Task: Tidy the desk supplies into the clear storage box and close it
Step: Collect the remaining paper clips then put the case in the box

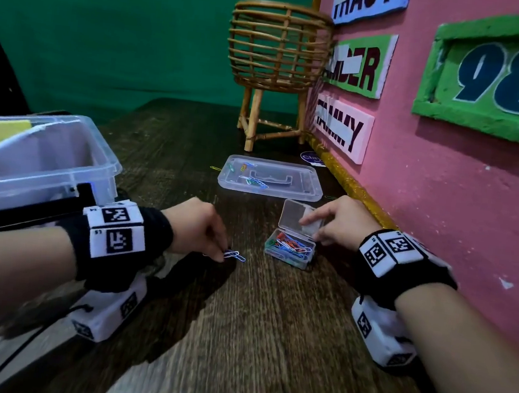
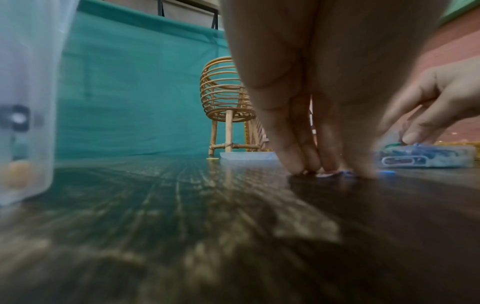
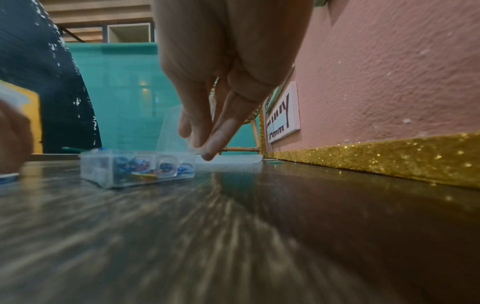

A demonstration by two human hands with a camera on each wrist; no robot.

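A small clear case (image 1: 289, 248) full of coloured paper clips stands open on the dark wooden desk, its lid (image 1: 301, 217) tilted up. My right hand (image 1: 332, 224) pinches that lid; the right wrist view shows the fingertips (image 3: 207, 151) on its edge above the case (image 3: 137, 167). My left hand (image 1: 206, 234) pinches blue paper clips (image 1: 235, 255) lying on the desk left of the case; in the left wrist view its fingertips (image 2: 293, 162) press down on the clips (image 2: 335, 173). The big clear storage box (image 1: 41, 160) stands open at the left, holding yellow pads.
The storage box's flat lid (image 1: 269, 178) lies upside down further back with a few clips on it. A loose clip (image 1: 214, 168) lies left of the lid. A rattan basket stand (image 1: 275, 66) is behind. A pink wall with a gold glitter strip (image 1: 352, 187) bounds the right.
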